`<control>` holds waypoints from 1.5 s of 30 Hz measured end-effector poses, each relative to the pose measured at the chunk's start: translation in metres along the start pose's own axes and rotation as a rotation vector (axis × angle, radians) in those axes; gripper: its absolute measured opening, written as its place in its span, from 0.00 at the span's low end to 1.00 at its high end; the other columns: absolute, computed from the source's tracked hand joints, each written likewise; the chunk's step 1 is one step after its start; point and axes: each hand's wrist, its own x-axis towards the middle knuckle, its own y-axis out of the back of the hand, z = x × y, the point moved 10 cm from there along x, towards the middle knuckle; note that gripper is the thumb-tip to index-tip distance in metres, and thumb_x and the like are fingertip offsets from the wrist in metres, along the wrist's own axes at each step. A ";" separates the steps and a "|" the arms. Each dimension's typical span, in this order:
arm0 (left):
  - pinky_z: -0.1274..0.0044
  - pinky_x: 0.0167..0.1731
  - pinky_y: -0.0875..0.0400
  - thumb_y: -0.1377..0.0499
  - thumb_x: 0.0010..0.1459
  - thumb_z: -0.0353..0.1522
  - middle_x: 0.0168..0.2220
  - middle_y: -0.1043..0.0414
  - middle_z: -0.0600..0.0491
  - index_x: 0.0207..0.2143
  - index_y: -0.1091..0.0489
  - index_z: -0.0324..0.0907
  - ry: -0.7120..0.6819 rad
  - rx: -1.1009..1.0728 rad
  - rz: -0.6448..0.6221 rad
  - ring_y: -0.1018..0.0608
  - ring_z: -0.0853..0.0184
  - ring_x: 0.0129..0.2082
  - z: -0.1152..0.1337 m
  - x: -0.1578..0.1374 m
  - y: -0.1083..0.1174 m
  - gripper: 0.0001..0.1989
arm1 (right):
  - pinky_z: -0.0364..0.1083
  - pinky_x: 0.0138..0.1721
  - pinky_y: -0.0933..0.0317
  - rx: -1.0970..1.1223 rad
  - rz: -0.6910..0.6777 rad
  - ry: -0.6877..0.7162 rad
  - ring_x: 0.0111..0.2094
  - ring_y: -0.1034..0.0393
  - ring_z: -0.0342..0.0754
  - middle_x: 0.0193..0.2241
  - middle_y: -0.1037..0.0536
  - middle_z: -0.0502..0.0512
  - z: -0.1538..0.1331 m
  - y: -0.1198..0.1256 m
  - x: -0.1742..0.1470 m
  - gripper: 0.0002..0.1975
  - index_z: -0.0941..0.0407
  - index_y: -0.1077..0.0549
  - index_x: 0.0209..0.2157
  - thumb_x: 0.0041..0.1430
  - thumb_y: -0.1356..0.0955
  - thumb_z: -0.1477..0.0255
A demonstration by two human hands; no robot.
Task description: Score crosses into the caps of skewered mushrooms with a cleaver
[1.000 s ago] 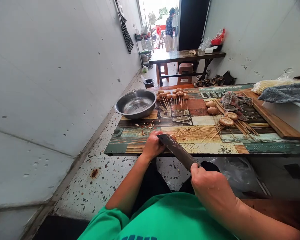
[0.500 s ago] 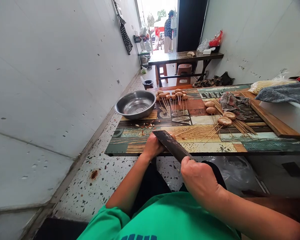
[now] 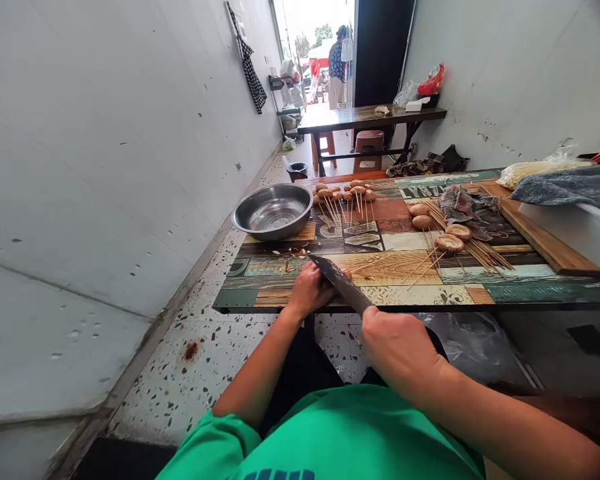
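Working knife (image 3: pixel 343 285) at centre of frame, blade slanting in front of left hand (image 3: pixel 307 292). Right hand (image 3: pixel 396 340) at lower right of centre: fingers wrapped firmly round knife's near end. Left fingers curled, partly behind blade; cannot tell how tightly or on what. Probable mushroom (image 3: pixel 349 274) peeks past blade, mostly hidden. Best: tuck left fingertips clear of edge, brace mushroom low over table (image 3: pixel 235 298), use short, light strokes.

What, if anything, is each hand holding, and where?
Right hand: a dark, long-bladed metal knife, by its handle end. Left hand: cannot be told; the knife partly blocks the view.
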 end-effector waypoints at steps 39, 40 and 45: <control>0.62 0.56 0.43 0.31 0.47 0.39 0.42 0.23 0.50 0.38 0.28 0.44 0.174 0.067 0.082 0.25 0.60 0.46 0.003 -0.003 0.000 0.17 | 0.42 0.17 0.45 1.392 -0.381 0.078 0.13 0.36 0.41 0.18 0.26 0.48 0.132 -0.097 0.028 0.15 0.55 0.37 0.24 0.56 0.36 0.58; 0.63 0.56 0.43 0.31 0.47 0.39 0.43 0.23 0.50 0.38 0.28 0.44 0.173 0.071 0.081 0.25 0.60 0.47 0.003 -0.003 -0.001 0.17 | 0.42 0.17 0.45 1.393 -0.379 0.074 0.13 0.36 0.41 0.18 0.26 0.48 0.132 -0.097 0.029 0.16 0.55 0.38 0.24 0.56 0.36 0.58; 0.62 0.56 0.44 0.31 0.48 0.40 0.43 0.24 0.50 0.38 0.28 0.44 0.175 0.079 0.079 0.25 0.60 0.47 0.002 -0.004 -0.001 0.17 | 0.42 0.16 0.46 1.415 -0.398 0.077 0.12 0.36 0.41 0.18 0.26 0.48 0.133 -0.101 0.026 0.16 0.55 0.37 0.25 0.56 0.36 0.57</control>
